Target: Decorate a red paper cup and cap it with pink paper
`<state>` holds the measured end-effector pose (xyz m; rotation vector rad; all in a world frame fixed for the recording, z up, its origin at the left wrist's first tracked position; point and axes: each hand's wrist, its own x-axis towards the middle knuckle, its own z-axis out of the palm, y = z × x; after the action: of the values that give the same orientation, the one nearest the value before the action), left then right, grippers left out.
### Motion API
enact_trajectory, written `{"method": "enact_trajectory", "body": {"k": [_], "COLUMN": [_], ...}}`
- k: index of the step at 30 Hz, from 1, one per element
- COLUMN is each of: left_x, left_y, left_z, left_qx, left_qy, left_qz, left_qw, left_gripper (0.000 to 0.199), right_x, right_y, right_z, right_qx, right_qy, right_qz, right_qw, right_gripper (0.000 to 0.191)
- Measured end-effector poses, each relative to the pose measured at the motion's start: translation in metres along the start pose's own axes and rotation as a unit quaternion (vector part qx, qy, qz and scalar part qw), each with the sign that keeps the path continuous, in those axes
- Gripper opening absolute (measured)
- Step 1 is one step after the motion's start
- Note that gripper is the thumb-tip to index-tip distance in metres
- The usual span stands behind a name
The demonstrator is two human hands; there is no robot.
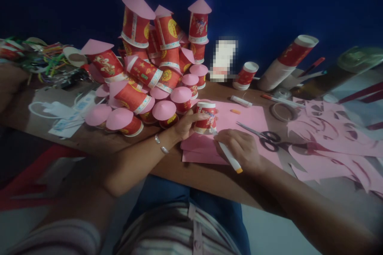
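A red paper cup (206,117) with a printed figure is gripped in my left hand (186,124), whose fingers wrap round its side over pink paper (251,119). My right hand (239,147) is closed round a white marker (229,155) with an orange end. The marker's tip is at the cup's lower edge; whether it touches is too blurred to tell. A small orange cap (235,111) lies on the pink paper beyond the cup. Just right of my right hand are black-handled scissors (269,140).
Red cups with pink cone tops (164,110) are heaped at left centre. Behind stand a single cup (247,75) and a leaning cup stack (287,61). A tape roll (282,110) and pink paper scraps (332,139) lie right. A white cable (56,109) lies left.
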<state>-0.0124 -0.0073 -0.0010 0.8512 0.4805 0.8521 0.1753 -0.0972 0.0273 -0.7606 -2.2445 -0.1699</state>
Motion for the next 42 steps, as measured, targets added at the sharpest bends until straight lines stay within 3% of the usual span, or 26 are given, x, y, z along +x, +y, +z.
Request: {"method": "enact_trajectory", "body": {"k": [42], "left_x": [-0.0004], "left_y": [0.0014], "left_z": [-0.0011], "left_qx": [-0.001], "left_qy": [0.018], "left_qz": [0.001], "left_qw": [1.0], "left_gripper": [0.06], "right_x": [-0.0019], "right_y": [-0.0039], "right_z": [0.0041], "right_qx": [0.012], "right_qy": [0.011], "right_qz": [-0.02], "right_qw": [1.0], "right_gripper": [0.011]}}
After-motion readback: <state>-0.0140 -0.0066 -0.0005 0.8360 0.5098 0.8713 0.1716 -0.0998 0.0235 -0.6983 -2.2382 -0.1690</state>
